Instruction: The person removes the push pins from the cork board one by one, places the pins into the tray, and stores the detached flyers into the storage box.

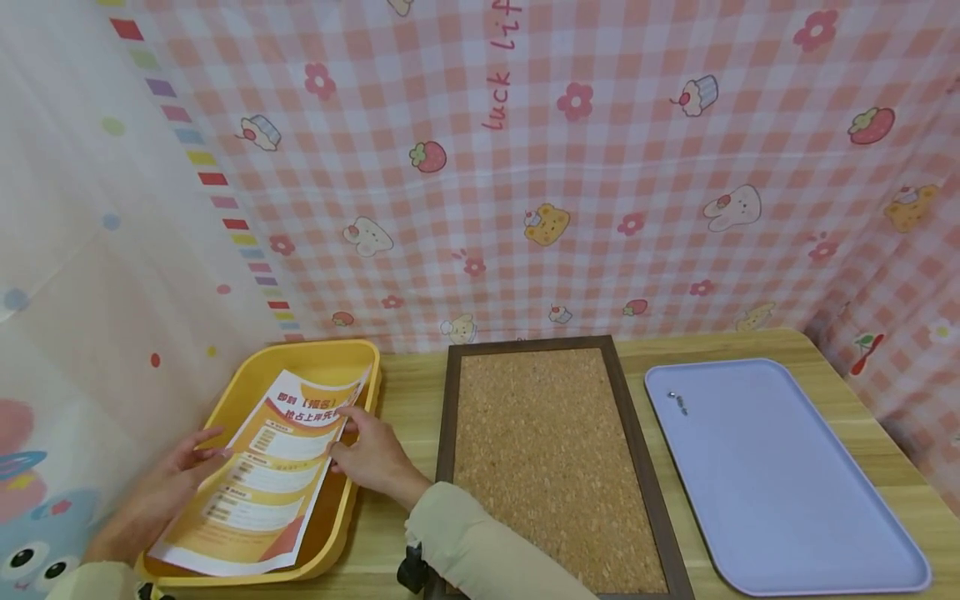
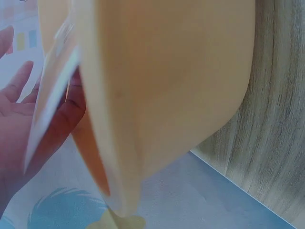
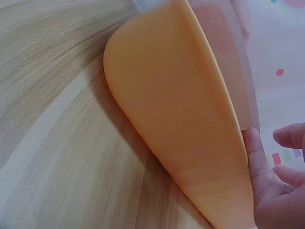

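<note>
A printed flyer (image 1: 258,467), orange and white with red headings, slants over the yellow plastic tray (image 1: 307,354) at the left of the table. My left hand (image 1: 168,483) holds the flyer's left edge. In the left wrist view some fingers (image 2: 71,107) are beneath the sheet and others are on its near side. My right hand (image 1: 381,454) holds the opposite edge, thumb and index finger over the printed face. The right wrist view shows one fingertip (image 3: 252,138) between the flyer's edge and the tray's rim. The tray's floor is mostly hidden.
A cork board (image 1: 547,467) with a dark brown frame lies mid-table, partly under my right sleeve (image 1: 480,542). Farther right is a lavender tray (image 1: 780,483) with a few small metal pieces (image 1: 678,402) near its upper left corner. A checked curtain (image 1: 480,200) hangs behind.
</note>
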`<act>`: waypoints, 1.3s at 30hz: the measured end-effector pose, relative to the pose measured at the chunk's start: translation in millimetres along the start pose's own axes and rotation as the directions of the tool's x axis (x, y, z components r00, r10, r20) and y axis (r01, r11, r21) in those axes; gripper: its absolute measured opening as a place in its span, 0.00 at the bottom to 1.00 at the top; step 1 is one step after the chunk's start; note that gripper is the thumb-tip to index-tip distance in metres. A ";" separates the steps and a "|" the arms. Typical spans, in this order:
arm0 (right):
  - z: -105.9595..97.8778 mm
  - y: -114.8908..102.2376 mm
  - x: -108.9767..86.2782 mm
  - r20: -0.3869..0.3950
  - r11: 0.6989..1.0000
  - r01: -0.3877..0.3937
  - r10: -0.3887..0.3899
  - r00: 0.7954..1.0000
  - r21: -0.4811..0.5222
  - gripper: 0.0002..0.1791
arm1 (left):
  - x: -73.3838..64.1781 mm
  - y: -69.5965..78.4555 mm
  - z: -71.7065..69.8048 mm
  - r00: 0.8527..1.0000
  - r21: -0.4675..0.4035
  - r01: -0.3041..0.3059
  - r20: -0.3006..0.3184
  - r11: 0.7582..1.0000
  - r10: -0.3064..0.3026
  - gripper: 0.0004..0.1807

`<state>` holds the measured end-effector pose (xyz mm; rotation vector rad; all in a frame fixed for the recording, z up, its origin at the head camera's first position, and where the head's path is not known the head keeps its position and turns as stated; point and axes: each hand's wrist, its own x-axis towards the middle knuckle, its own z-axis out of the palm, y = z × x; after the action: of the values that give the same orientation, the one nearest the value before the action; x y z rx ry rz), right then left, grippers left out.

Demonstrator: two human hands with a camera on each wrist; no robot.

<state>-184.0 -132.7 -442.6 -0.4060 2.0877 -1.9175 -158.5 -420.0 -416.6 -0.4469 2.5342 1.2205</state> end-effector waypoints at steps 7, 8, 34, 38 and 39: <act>0.7 -1.6 0.2 -0.002 0.999 -0.019 0.019 1.000 -0.027 0.27 | -0.8 0.9 2.2 0.997 -0.022 0.073 0.022 0.997 -0.072 0.50; 0.5 -2.0 0.2 -0.001 0.999 -0.021 0.021 1.000 -0.030 0.27 | -0.5 1.0 2.0 0.997 -0.014 0.079 0.025 0.997 -0.079 0.50; -13.8 -11.2 -1.3 0.056 0.990 -0.057 0.065 0.996 -0.129 0.29 | -3.7 2.3 -3.4 0.983 0.019 0.123 0.137 0.992 -0.124 0.55; -17.7 -10.2 -3.4 0.048 0.993 -0.058 0.063 0.997 -0.106 0.28 | -5.0 1.4 -2.9 0.984 0.009 0.116 0.135 0.993 -0.116 0.54; -19.0 -9.8 -3.7 0.044 0.994 -0.056 0.060 0.997 -0.098 0.28 | -5.4 1.4 -2.5 0.985 0.002 0.116 0.129 0.993 -0.115 0.55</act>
<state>-187.8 -114.6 -431.1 -0.4027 2.1439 -1.7625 -154.4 -420.3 -412.1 -0.4926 2.3631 1.1752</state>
